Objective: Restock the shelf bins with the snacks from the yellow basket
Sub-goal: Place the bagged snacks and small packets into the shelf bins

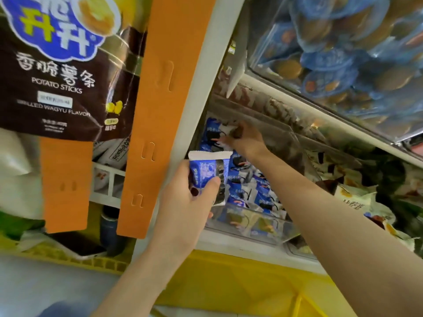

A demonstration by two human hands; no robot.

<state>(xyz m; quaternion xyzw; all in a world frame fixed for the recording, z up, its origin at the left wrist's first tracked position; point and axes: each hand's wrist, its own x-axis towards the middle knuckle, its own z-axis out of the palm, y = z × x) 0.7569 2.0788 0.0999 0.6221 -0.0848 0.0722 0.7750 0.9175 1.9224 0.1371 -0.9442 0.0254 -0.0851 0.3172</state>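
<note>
One blue-and-white snack packet [207,172], crimped white top, gripped by left hand [187,202].

White shelf upright [201,106], orange hanging strips [160,99] (slotted) beside it, pale grey floor [34,287] below, even light

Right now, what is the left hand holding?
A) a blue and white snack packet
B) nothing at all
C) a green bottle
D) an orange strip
A: the left hand has its fingers and thumb wrapped round a blue and white snack packet, just in front of the clear bin.
</note>
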